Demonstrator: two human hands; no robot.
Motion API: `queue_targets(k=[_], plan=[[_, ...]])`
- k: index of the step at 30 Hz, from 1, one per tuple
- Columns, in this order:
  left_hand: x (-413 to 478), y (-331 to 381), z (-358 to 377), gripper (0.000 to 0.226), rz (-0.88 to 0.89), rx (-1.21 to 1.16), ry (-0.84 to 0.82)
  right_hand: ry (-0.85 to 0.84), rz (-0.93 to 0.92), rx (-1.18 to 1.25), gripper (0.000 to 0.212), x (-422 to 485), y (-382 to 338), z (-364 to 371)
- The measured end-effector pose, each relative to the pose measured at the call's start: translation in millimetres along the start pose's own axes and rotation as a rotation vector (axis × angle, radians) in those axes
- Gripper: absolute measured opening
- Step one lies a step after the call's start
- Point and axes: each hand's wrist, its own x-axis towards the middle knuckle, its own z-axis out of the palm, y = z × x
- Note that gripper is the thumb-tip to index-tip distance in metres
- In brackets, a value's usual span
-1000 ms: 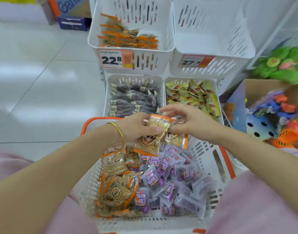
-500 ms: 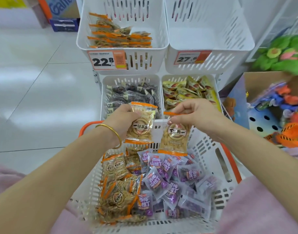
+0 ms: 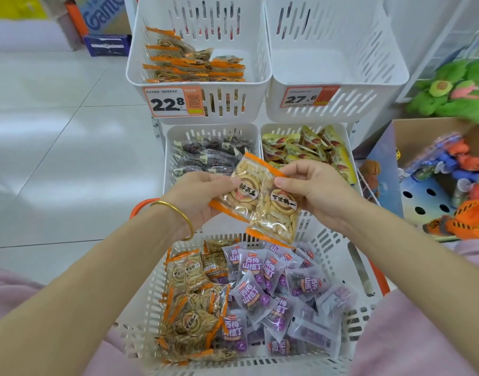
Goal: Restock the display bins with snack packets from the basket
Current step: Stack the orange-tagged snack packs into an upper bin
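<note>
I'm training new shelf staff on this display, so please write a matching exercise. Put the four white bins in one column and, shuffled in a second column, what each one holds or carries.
Column one
1. upper left bin
2. upper right bin
3. lower left bin
4. lower right bin

Column two
A. yellow packets
B. price tag reading 27.6
C. orange-edged packets
D. dark packets

Pairs: 1-C, 2-B, 3-D, 4-A
</note>
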Motion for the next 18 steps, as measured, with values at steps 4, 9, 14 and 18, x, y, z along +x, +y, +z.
queue_targets(k=[4,9,14,18], plan=[[-0.3,1.4,0.6,0.027,0.067,-0.022,0.045,0.058,0.013,0.046,0.017,0.2,2.8,-0.4],[-1.0,7.7,-6.2,0.018,0.197,0.19,0.222,0.132,-0.275,-0.331,0.018,-1.8,-7.5,-3.4],[-3.9,8.8,-1.0,0.016,0.295,0.321,0.162,-0.104,-0.297,-0.325,0.015,-6.5,-15.7,3.1],[-4.9,8.9,3.4,0.035,0.22,0.217,0.126,-0.057,-0.29,-0.224,0.015,-3.5,-4.8,11.9]])
